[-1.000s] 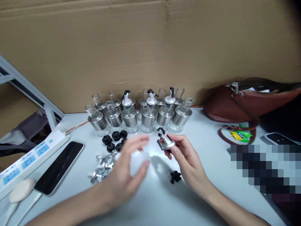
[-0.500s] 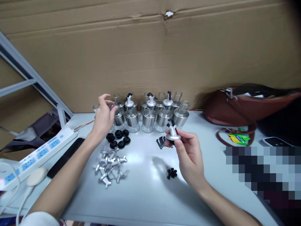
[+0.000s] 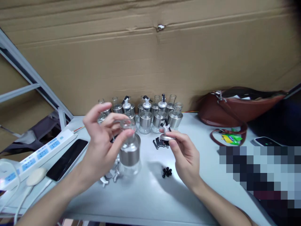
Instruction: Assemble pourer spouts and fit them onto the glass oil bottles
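Note:
My left hand (image 3: pixel 103 135) grips the neck of a glass bottle with a steel band (image 3: pixel 129 153), held upright over the near part of the table. Between the thumb and fingers of my right hand (image 3: pixel 185 153) is a silver pourer spout (image 3: pixel 166 137) with a black lever. Silver spout parts (image 3: pixel 113 172) lie partly hidden behind my left hand and the bottle. Small black caps (image 3: pixel 167 172) sit in a cluster below my right hand, and several black levers (image 3: pixel 158 143) lie just left of the pourer spout.
Rows of banded bottles (image 3: pixel 145 121) stand along the cardboard wall (image 3: pixel 117 69), some topped with spouts. At left are a power strip (image 3: pixel 42 153) and a phone (image 3: pixel 68 160). A brown bag (image 3: pixel 237 106) lies at right, near green and yellow packets (image 3: pixel 231 139).
My left hand has taken a bottle from the left of the row and brought it nearer, over the spout parts. My right hand still holds the pourer spout. The view has shifted slightly.

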A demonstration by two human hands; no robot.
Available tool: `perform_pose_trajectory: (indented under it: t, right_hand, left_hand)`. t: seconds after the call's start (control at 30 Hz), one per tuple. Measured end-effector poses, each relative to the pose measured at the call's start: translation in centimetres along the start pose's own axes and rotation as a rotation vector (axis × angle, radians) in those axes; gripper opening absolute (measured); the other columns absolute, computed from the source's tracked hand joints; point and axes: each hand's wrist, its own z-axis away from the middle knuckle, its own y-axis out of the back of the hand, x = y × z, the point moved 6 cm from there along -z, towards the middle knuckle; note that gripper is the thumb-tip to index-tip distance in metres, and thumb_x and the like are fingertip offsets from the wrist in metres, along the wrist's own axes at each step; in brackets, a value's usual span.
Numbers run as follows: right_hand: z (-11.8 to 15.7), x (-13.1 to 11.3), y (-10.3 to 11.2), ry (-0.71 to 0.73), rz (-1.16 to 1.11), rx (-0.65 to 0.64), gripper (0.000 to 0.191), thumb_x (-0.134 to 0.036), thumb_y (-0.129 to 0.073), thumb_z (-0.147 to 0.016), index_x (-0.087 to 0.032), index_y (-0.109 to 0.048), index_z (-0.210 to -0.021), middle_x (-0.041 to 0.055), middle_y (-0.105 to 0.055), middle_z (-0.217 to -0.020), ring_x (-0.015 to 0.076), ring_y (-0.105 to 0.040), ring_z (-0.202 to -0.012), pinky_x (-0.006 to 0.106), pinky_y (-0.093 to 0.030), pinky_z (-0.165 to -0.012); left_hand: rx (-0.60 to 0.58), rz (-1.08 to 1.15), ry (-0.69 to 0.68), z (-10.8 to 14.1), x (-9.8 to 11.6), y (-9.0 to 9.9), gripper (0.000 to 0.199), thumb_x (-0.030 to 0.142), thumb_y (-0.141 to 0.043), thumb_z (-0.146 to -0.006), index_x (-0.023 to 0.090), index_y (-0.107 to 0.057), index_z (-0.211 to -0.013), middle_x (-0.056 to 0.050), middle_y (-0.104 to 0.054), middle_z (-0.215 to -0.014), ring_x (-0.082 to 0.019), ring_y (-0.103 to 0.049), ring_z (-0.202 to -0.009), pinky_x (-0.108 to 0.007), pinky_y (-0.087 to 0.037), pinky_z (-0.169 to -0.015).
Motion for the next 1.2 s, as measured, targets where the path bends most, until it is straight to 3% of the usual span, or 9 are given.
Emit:
perform_pose_trajectory:
  t: [0.1, 0.27, 0.5, 0.8, 0.97, 1.1, 1.2]
  right_hand:
    - [-0.1, -0.8, -0.1, 0.055, -0.009, -0.025, 0.019, -0.02, -0.053, -0.094, -0.028, -0.063, -0.108, 0.0045, -0.067, -0.107, 0.0167, -0.065, -0.102, 0.028, -0.054, -0.084]
    - [-0.3, -2.9, -0.8, 0.192, -0.061, -0.137, 0.037, -0.009, -0.053, -0.09, -0.028, -0.059, -0.12, 0.0076, -0.064, -0.116, 0.0226, -0.063, -0.112, 0.038, -0.054, -0.092]
    - [-0.9, -4.6, -1.5, 0.304, -0.1, -0.223, 0.05, 0.002, -0.055, -0.084, -0.029, -0.058, -0.124, 0.0052, -0.068, -0.118, 0.023, -0.064, -0.112, 0.042, -0.055, -0.094]
    - [-0.2, -4.7, -2.4, 0.327, 0.02, -0.359, 0.053, 0.0, -0.057, -0.082, -0.03, -0.056, -0.126, 0.0059, -0.071, -0.111, 0.0216, -0.069, -0.1, 0.034, -0.062, -0.076]
    - [0.3, -4.9, -2.4, 0.404, 0.103, -0.392, 0.056, 0.0, -0.058, -0.079, -0.027, -0.056, -0.127, 0.0099, -0.058, -0.133, 0.0248, -0.061, -0.117, 0.038, -0.058, -0.09]
    - [0.3, -4.8, -2.3, 0.404, 0.113, -0.418, 0.058, 0.0, -0.06, -0.077, -0.027, -0.055, -0.129, 0.0108, -0.053, -0.137, 0.0246, -0.056, -0.123, 0.039, -0.055, -0.095]
    - [0.2, -4.0, -2.0, 0.349, 0.127, -0.41, 0.056, 0.001, -0.061, -0.079, -0.029, -0.056, -0.127, 0.01, -0.061, -0.126, 0.023, -0.062, -0.114, 0.038, -0.057, -0.09]
  left_hand:
    - [-0.193, 0.207, 0.028, 1.7, -0.3, -2.5, 0.054, 0.007, -0.055, -0.088, 0.033, -0.024, -0.124, 0.002, -0.058, -0.097, -0.012, -0.07, -0.082, -0.029, -0.063, -0.075]
    - [-0.244, 0.276, -0.016, 3.2, -0.5, -4.2, 0.056, 0.01, -0.059, -0.088, 0.035, -0.028, -0.127, 0.001, -0.057, -0.104, -0.01, -0.067, -0.092, -0.023, -0.058, -0.087]
    - [-0.249, 0.252, -0.155, 4.7, -1.7, -4.7, 0.067, 0.014, -0.063, -0.086, 0.036, -0.026, -0.137, -0.001, -0.055, -0.104, -0.012, -0.064, -0.097, -0.023, -0.055, -0.092]
    - [-0.305, 0.258, -0.246, 5.1, -1.6, -4.7, 0.071, 0.02, -0.065, -0.086, 0.036, -0.023, -0.141, -0.005, -0.055, -0.112, -0.017, -0.067, -0.099, -0.028, -0.06, -0.085]
    - [-0.325, 0.216, -0.258, 4.7, -2.5, -5.0, 0.054, 0.028, -0.062, -0.088, 0.031, -0.035, -0.135, -0.007, -0.059, -0.107, -0.017, -0.066, -0.09, -0.029, -0.06, -0.078]
    - [-0.363, 0.222, -0.367, 4.6, -3.0, -5.3, 0.055, 0.018, -0.063, -0.086, 0.028, -0.038, -0.134, -0.009, -0.062, -0.108, -0.021, -0.064, -0.103, -0.037, -0.058, -0.086]
    - [-0.348, 0.261, -0.333, 4.6, -3.5, -5.4, 0.061, 0.016, -0.065, -0.085, 0.029, -0.036, -0.137, -0.01, -0.062, -0.118, -0.023, -0.062, -0.114, -0.038, -0.055, -0.095]
